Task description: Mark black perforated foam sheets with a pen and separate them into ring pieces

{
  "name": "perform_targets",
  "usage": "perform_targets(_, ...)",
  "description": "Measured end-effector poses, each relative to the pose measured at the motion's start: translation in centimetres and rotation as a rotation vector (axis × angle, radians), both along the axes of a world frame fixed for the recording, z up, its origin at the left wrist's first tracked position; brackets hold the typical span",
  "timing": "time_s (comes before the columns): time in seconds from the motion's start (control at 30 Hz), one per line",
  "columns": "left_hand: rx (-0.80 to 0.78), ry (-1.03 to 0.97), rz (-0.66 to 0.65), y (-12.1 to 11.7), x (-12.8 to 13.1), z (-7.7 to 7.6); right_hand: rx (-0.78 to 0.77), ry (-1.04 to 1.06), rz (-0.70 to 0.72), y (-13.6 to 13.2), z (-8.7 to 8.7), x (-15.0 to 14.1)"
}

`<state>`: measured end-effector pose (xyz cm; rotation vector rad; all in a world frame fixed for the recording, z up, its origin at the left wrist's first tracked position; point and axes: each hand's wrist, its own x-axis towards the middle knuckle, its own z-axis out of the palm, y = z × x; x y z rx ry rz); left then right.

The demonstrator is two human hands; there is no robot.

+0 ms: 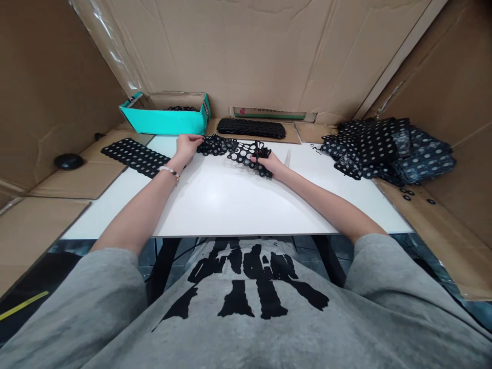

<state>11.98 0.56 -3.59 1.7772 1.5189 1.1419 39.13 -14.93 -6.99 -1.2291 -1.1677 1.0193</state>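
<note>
My right hand (pixel 269 164) is closed around a bunched black rubber sheet (pixel 242 154) full of round holes, held over the white tabletop. Part of the sheet hangs loose to the left of the fingers. My left hand (pixel 186 148) has thumb and forefinger pinched together at the left edge of a heap of small black rings (pixel 215 145); whatever is between the fingertips is too small to make out. Under and beside the left forearm lies a flat black strip (pixel 132 155) with rows of round holes, partly hidden by the wrist.
A turquoise box (pixel 165 121) with black pieces inside stands at the back left. A black mesh-like bundle (pixel 251 128) lies at the back middle. Black perforated sheets (pixel 380 146) are piled at right, near loose rings (pixel 407 193). A black rounded object (pixel 69 161) sits far left. Cardboard walls surround the table.
</note>
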Motion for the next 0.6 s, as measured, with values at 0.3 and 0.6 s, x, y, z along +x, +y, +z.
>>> perform_targets(0.3, 0.232, 0.245, -0.367, -2.7, 1.9, 1.6, -0.017, 0.034, -0.005, -0.4, 0.6, -0.2)
perform_targets(0.6, 0.376, 0.496, -0.613, -4.7, 4.6, -1.7, -0.029, 0.061, 0.006, -0.2, 0.4, -0.2)
